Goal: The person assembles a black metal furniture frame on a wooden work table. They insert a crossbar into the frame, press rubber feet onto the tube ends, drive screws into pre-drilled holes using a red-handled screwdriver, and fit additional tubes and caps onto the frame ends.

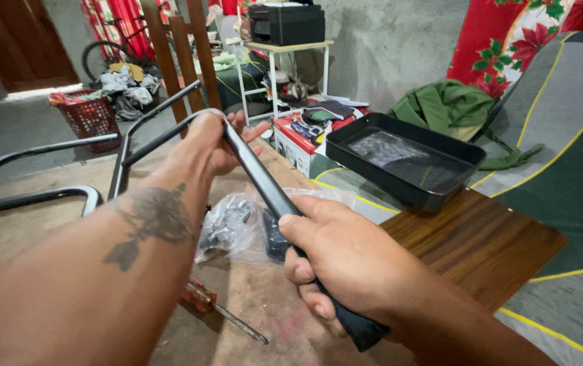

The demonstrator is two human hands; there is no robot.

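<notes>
Hands grip one black metal tube [264,179]: left hand [206,146] clenched at its eleven-o'clock end, right hand [345,261] grasping the five-o'clock end above the surface [468,244]. Steady, even grip seems best; screwdriver [220,308] lies near.

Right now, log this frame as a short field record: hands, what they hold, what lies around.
left hand: gripping the upper end of the black metal tube
right hand: wrapped around the same tube near its lower end
under tube: clear plastic bag of dark small parts
near left forearm: screwdriver with reddish handle
surface: worn table
right side: black tray
</notes>
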